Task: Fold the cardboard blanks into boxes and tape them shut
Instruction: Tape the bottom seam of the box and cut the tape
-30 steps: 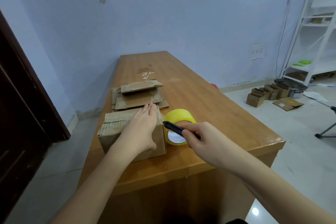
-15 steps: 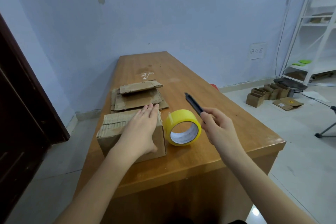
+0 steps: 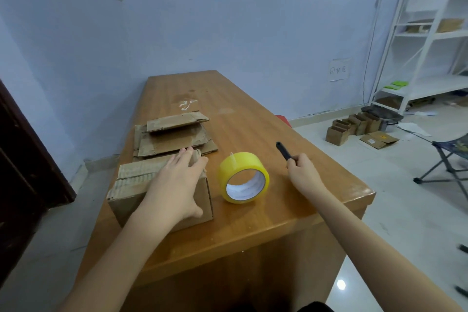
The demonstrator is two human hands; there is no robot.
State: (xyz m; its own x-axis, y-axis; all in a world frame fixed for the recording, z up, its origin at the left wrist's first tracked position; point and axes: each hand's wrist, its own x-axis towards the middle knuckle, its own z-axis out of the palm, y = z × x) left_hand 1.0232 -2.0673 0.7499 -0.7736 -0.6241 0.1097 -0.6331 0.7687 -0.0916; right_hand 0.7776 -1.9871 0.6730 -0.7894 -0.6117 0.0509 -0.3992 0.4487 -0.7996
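1. Carrying everything in play, the wooden surface (image 3: 253, 129) runs away from the camera toward the blue wall.
2. The folded cardboard box (image 3: 131, 185) sits near the surface's front left corner, its top flaps down and their corrugated edges showing.
3. Behind the box, just beyond its far edge, lies a stack of flat cardboard blanks (image 3: 174, 137), the smaller pieces on top.
4. The left hand (image 3: 177, 185) lies flat on top of the box, fingers straight and close together and reaching to the far edge, the thumb hanging down over the near right side panel; it presses the flaps down rather than gripping.
5. The yellow tape roll (image 3: 243, 177) stands on its edge just to the right of the box, apart from both hands, its open core facing the camera and a short loose end sticking up at the top.
6. The right hand (image 3: 302, 175) hovers to the right of the roll, fingers curled round the near end of a black utility knife (image 3: 283, 151).
7. The knife's far end points up and away to the left; whether a blade is out cannot be told.
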